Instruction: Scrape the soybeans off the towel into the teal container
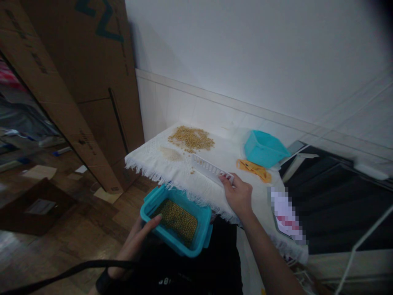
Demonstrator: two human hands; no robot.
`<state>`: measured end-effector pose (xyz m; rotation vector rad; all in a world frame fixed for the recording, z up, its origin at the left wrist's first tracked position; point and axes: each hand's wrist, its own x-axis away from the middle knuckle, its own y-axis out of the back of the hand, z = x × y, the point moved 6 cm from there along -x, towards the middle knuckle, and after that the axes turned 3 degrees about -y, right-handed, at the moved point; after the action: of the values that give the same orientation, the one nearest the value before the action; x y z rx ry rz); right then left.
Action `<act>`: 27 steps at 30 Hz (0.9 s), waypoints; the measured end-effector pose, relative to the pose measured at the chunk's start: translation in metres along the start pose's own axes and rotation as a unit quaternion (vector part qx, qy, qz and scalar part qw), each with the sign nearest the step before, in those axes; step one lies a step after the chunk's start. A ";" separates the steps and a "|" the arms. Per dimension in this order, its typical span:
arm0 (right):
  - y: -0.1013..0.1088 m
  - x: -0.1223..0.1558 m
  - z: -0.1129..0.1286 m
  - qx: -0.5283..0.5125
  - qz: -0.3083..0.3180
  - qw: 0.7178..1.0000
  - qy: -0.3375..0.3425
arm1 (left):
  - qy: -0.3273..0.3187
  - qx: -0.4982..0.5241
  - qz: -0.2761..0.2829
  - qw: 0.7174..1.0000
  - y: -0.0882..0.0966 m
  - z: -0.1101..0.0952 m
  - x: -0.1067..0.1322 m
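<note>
My left hand (pixel 149 228) grips the near left side of a turquoise plastic basket (pixel 201 233), thumb over its rim. Many yellowish dried soybeans (pixel 181 219) lie inside it. The basket is held just below the front fringe of the white cloth (pixel 153 155). My right hand (pixel 238 192) is closed around one end of a long white slotted plastic tray (pixel 208 169), which rests on or just above the cloth. Beyond the tray, a spread pile of soybeans (pixel 192 138) covers part of the cloth. A patch of smaller pale grains (pixel 171 154) lies nearer the left edge.
A second turquoise container (pixel 265 149) stands at the back right, with an orange cloth item (pixel 254 169) before it. A pixelated flat object (pixel 287 215) lies at the right edge. Tall cardboard boxes (pixel 92 82) rise on the left; a white wall (pixel 245 53) is behind.
</note>
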<state>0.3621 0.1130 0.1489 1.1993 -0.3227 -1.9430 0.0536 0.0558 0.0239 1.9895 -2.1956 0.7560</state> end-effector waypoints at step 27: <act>0.002 0.021 0.004 -0.080 0.067 0.994 0.021 | 0.001 0.016 -0.027 1.000 -0.005 -0.012 0.002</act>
<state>0.3552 0.0954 0.1384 1.0850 -0.2153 -1.7901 0.0550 0.0590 0.0367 2.0531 -2.1317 0.7908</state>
